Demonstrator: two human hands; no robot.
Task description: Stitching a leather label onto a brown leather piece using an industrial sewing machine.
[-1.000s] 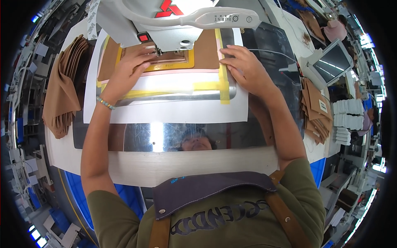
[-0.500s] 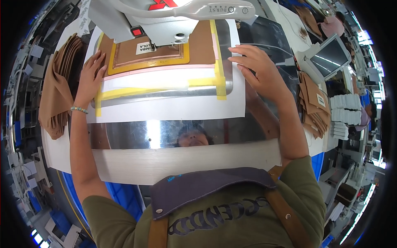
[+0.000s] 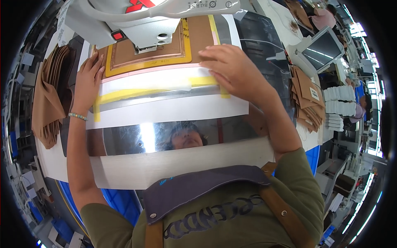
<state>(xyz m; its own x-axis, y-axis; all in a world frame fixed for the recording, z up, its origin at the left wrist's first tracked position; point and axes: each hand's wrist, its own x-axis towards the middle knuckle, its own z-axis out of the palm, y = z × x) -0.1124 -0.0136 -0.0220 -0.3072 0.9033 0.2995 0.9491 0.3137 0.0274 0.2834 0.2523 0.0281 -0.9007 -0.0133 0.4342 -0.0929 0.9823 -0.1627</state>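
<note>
A brown cloth piece (image 3: pixel 201 39) lies on a taped white sheet under the machine head (image 3: pixel 144 29). On the cloth sits a yellow rectangular frame (image 3: pixel 149 64), partly hidden by the head. My left hand (image 3: pixel 88 80) lies with fingers outstretched along the left edge of the cloth and sheet. Over the cloth's right edge, my right hand (image 3: pixel 231 70) reaches in with fingers extended; whether they touch the cloth I cannot tell. Neither hand holds anything. Yellow tape (image 3: pixel 136 94) and a pink strip (image 3: pixel 153 70) run along the near side.
Folded brown cloth pieces (image 3: pixel 47 103) hang at the left edge. At the right lie brown pieces with a white label (image 3: pixel 308 93), a small screen (image 3: pixel 321 49) and white stacks (image 3: pixel 340 101). A shiny metal plate (image 3: pixel 231 129) spans the near table; a person (image 3: pixel 324 18) is far right.
My right hand has moved left, from beside the sheet to over the cloth's right edge. The white label seen inside the yellow frame is now mostly or wholly hidden by the machine head.
</note>
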